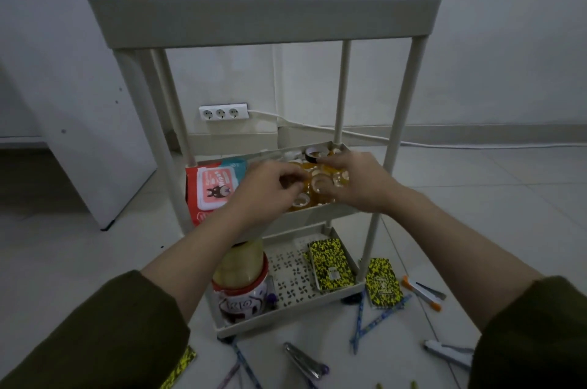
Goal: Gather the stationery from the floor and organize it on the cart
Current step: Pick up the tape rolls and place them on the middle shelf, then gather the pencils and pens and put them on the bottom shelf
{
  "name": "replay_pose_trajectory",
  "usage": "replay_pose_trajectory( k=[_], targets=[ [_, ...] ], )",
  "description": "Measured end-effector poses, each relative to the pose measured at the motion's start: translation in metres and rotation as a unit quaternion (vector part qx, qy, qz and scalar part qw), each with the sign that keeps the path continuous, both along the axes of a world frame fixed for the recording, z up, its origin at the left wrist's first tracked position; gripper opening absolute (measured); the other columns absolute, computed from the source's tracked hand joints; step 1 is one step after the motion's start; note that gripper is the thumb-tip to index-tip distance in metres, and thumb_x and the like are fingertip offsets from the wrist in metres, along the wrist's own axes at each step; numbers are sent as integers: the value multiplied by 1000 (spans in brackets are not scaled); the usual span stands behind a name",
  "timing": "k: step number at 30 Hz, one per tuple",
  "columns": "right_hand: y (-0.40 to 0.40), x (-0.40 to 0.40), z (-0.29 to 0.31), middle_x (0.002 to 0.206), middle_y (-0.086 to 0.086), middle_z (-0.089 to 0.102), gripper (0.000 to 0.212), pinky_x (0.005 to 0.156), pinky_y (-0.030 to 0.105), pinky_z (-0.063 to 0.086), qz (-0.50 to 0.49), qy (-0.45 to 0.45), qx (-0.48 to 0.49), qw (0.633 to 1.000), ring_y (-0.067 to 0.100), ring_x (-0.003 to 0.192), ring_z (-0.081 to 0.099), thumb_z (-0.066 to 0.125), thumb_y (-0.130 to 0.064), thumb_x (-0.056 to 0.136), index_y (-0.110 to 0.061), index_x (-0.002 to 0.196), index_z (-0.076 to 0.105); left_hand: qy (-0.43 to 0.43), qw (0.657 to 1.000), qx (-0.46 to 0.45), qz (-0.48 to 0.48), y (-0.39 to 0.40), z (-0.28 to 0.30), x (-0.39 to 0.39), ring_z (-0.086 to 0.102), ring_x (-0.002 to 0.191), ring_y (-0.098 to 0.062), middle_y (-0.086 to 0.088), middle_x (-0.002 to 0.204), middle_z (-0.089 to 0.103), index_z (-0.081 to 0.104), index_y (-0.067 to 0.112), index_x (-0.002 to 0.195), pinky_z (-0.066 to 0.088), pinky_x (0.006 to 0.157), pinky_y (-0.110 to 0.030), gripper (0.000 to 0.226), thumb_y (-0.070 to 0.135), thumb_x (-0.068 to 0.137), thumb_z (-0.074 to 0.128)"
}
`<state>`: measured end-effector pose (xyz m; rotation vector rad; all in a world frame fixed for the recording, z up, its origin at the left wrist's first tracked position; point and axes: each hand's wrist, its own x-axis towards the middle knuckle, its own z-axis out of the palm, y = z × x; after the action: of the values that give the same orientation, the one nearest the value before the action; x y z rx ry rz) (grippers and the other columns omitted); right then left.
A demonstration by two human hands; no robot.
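One head-worn view — forward and down, close over the cart (263,21) and floor (476,198).

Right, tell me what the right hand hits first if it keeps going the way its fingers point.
The right hand points left and away over the middle shelf, fingertips at the dark tape roll. That roll comes first, then probably the tray's back wall; depth is unclear.

My sleeves (104,325) olive green. Cart (263,21) cream. Tape rolls (320,182) amber-orange, one black (313,155). Wipes pack (214,188) red and pink. Notebooks (330,263) black with yellow speckle. Pencils (378,317) blue patterned. Jar lid (239,288) red. Floor (476,198) white tile.
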<state>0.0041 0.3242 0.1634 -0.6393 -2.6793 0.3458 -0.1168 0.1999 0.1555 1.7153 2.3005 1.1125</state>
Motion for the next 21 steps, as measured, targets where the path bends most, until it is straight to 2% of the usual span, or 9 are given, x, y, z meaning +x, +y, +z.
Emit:
replay_pose_trajectory(
  k=[3, 6, 8, 12, 15, 19, 21],
  targets=[
    [-11, 18, 0, 105, 12, 71, 36, 90, 31, 48, 9, 95, -6, 995, 25, 97, 65, 68, -20, 80, -12, 115, 66, 13, 999, 28, -30, -9, -2, 18, 54, 69, 2, -1, 88, 68, 72, 15, 100, 38, 64, 1, 20, 11, 83, 64],
    [-26, 42, -3, 87, 9, 73, 21, 77, 22, 50, 26, 111, -32, 993, 17, 76, 66, 69, -12, 78, -9, 99, 73, 25, 997, 18, -70, -21, -10, 39, 57, 66, -2, 1, 82, 67, 73, 13, 99, 42, 66, -5, 18, 10, 82, 65],
    [-30, 59, -7, 81, 7, 71, 17, 74, 20, 51, 37, 76, -57, 995, 13, 72, 64, 70, -11, 77, -9, 94, 74, 32, 994, -10, -104, -27, -18, 51, 59, 68, -2, 3, 81, 67, 72, 13, 99, 45, 67, -9, 18, 11, 83, 65],
    [-26, 85, -34, 78, 6, 70, 14, 75, 22, 53, 39, 27, -102, 994, 13, 71, 65, 73, -11, 76, -9, 89, 74, 44, 984, -91, -144, -28, -45, 68, 56, 67, 5, 9, 78, 65, 72, 16, 100, 37, 61, 2, 18, 15, 84, 64],
    [-14, 103, -73, 79, 8, 71, 14, 75, 20, 51, 12, 3, -107, 994, 14, 70, 64, 71, -8, 76, -8, 90, 74, 41, 979, -122, -159, -19, -78, 80, 54, 62, 0, 6, 79, 67, 73, 15, 98, 37, 63, 2, 18, 11, 83, 64],
    [6, 133, -134, 89, 12, 72, 20, 61, 6, 39, -34, -96, -113, 988, 16, 74, 60, 63, -2, 78, -6, 95, 73, -3, 974, -179, -142, -4, -133, 88, 55, 68, -3, 1, 81, 67, 73, 10, 99, 36, 63, -2, 18, 11, 83, 63],
    [14, 142, -165, 100, 12, 71, 24, 71, 14, 42, -47, -159, -122, 979, 21, 85, 62, 61, -4, 80, -7, 103, 70, -51, 969, -209, -117, 3, -161, 89, 63, 75, -11, -4, 83, 69, 72, 8, 98, 45, 68, -10, 18, 10, 83, 63]
  ],
)
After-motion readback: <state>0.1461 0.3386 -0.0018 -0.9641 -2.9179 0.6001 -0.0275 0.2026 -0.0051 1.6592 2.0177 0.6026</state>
